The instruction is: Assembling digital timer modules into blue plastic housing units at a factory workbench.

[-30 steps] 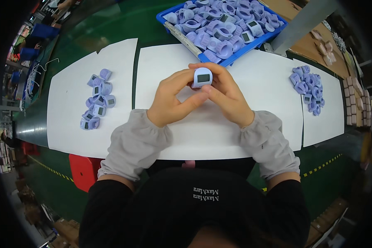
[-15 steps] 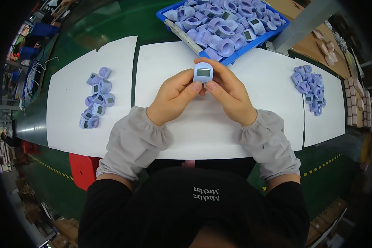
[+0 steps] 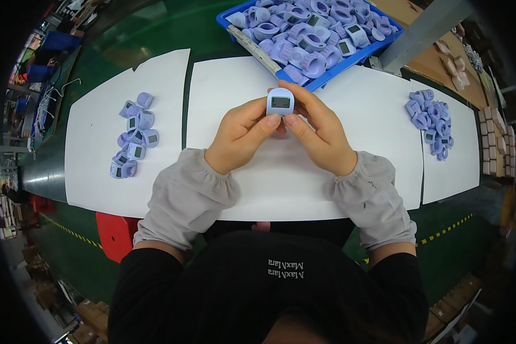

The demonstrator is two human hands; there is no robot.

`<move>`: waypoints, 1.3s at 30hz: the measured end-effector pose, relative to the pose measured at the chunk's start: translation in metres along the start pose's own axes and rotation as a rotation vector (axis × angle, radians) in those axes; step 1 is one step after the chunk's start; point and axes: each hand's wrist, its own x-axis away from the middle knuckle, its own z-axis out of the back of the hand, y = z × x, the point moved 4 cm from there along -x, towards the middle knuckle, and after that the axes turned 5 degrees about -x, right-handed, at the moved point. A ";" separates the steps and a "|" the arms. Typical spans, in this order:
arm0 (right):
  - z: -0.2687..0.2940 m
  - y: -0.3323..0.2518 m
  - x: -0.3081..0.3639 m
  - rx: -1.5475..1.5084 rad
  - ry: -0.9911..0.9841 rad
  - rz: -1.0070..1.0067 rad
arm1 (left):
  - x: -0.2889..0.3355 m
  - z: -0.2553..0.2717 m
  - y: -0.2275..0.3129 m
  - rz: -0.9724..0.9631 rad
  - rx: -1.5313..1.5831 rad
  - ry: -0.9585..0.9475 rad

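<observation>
Between both hands, over the middle of the white-covered table, is a light purple device with a small grey display [image 3: 280,102]. Faint dark marks show on its screen, which faces me. My left hand [image 3: 242,131] grips it from the left, thumb at its lower edge. From the other side my right hand [image 3: 318,127] has its thumb beside the left one and its fingers curled behind the device. The fingertips at the back are partly hidden. Grey sleeve covers lie over both forearms.
A blue crate [image 3: 350,64] heaped with similar purple devices stands beyond my hands. One loose group of devices [image 3: 134,136] lies at the left, and another pile [image 3: 433,123] at the right. A grey post [image 3: 421,37] rises behind the crate's right side. A red stool [image 3: 116,236] is at lower left.
Dark marks now show on the display, which looked plain before. The device and my hands have shifted very slightly; both hands keep their hold.
</observation>
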 end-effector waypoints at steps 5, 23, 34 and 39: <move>0.001 0.000 0.000 -0.001 0.012 0.009 | 0.000 -0.001 -0.001 -0.013 -0.014 0.005; 0.004 -0.009 -0.001 0.196 0.079 0.097 | -0.002 -0.003 0.000 -0.022 -0.038 -0.027; 0.003 -0.009 0.000 0.223 0.097 0.124 | -0.001 -0.003 -0.002 -0.008 -0.014 -0.027; 0.003 -0.010 0.000 0.224 0.099 0.122 | 0.000 0.000 -0.002 0.067 -0.059 -0.132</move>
